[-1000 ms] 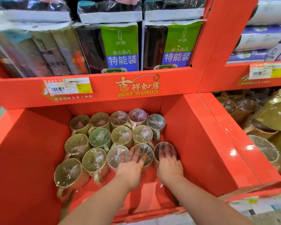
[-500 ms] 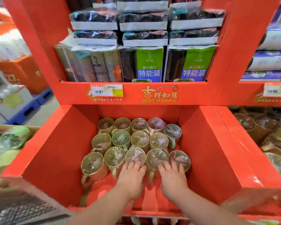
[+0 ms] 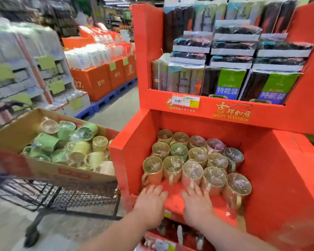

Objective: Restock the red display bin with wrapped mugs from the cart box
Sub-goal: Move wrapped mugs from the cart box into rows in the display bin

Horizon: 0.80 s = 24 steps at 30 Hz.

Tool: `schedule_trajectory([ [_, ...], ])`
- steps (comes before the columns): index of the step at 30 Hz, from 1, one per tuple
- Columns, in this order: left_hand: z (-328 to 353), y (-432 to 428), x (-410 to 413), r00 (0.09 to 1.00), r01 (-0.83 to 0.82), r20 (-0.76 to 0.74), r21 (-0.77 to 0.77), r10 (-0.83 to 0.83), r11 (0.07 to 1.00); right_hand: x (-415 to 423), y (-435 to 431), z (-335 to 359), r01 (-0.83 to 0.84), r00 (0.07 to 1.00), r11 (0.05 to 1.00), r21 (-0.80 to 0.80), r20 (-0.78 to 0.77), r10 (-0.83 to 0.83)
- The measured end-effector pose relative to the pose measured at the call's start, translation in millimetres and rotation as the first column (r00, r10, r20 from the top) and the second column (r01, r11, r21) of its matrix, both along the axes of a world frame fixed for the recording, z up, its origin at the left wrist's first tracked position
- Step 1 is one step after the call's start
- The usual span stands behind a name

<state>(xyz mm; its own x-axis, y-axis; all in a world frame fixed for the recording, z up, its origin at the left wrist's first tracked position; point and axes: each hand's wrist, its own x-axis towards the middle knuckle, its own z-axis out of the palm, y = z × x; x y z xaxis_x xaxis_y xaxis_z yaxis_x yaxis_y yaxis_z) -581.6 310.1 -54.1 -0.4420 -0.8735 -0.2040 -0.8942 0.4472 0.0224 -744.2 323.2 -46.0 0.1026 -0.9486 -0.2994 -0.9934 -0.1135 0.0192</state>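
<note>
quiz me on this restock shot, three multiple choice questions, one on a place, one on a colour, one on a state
1. Where is the cart box relative to the red bin?
A) on the shelf above it
B) inside it
C) to its left

2. What colours are the mugs in the cart box?
A) green and pale yellow
B) black and blue
C) red and purple

3. How are the left hand and right hand?
A) each gripping a mug
B) flat, open, holding nothing
C) both in the cart box

Answers: 1 C, the box stands left of the bin's wall; 2 A, those shades fill the box; 3 B, fingers lie straight at the bin's front.
</note>
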Motion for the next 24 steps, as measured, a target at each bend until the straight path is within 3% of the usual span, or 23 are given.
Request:
schedule_trajectory([
  [6, -3, 49, 62, 0.993, -0.112, -0.027, -0.028, 0.111, 0.993, 54, 34, 6, -0.119, 0.99, 0.993, 0.022, -0.067, 0.121],
  [24, -5, 186, 226, 0.894, -0.448, -0.009, 0.024, 0.448, 0.894, 217, 110, 2, -0.399, 0.916, 0.917, 0.013, -0.023, 0.399],
])
